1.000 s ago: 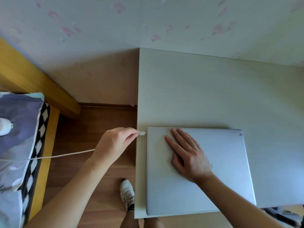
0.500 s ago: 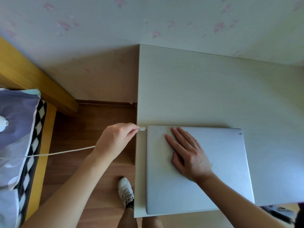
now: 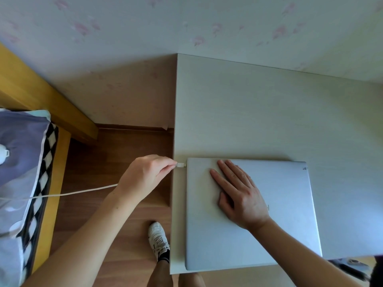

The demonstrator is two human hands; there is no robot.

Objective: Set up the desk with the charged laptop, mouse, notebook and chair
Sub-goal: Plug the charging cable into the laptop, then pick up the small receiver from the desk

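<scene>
Laptop (image 3: pixel 259 220) closed, left hand (image 3: pixel 145 177) pinching charger plug (image 3: pixel 181 165)

Laptop (image 3: pixel 248 214) on desk's (image 3: pixel 269 112) left front corner, bed (image 3: pixel 24 162) further left.

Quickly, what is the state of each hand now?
Left hand: closed, pinching the charger plug at the laptop edge.
Right hand: open, flat on the laptop lid.

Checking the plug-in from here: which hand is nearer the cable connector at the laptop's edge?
Left. The left hand pinches the connector itself at the laptop edge; the right hand lies flat on the closed lid, further right.
</scene>
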